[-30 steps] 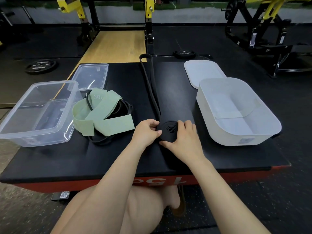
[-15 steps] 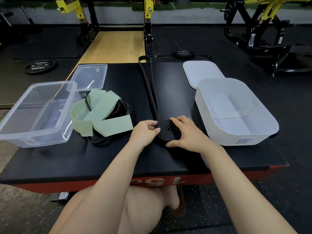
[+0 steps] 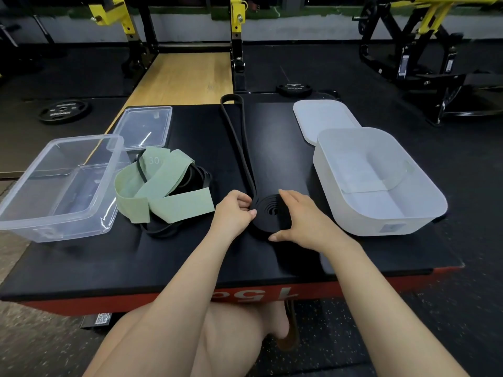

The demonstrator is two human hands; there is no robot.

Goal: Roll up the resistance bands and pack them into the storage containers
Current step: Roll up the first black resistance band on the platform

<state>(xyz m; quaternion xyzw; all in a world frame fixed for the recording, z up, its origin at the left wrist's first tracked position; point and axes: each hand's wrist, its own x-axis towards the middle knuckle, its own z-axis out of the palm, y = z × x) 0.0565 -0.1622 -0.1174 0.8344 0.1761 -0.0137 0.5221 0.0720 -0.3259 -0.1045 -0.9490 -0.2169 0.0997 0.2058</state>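
I see my left hand (image 3: 234,210) pinching the black band coil's (image 3: 268,213) nine-o'clock edge. My right hand (image 3: 302,219) curls its fingers (image 3: 288,195) around its three-o'clock side on the desk (image 3: 190,254).

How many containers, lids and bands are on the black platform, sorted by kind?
Containers: 2, clear container and white container
Lids: 2, clear lid and white lid
Bands clearly seen: 3, black band being rolled, green band, black band beneath it
Total: 7
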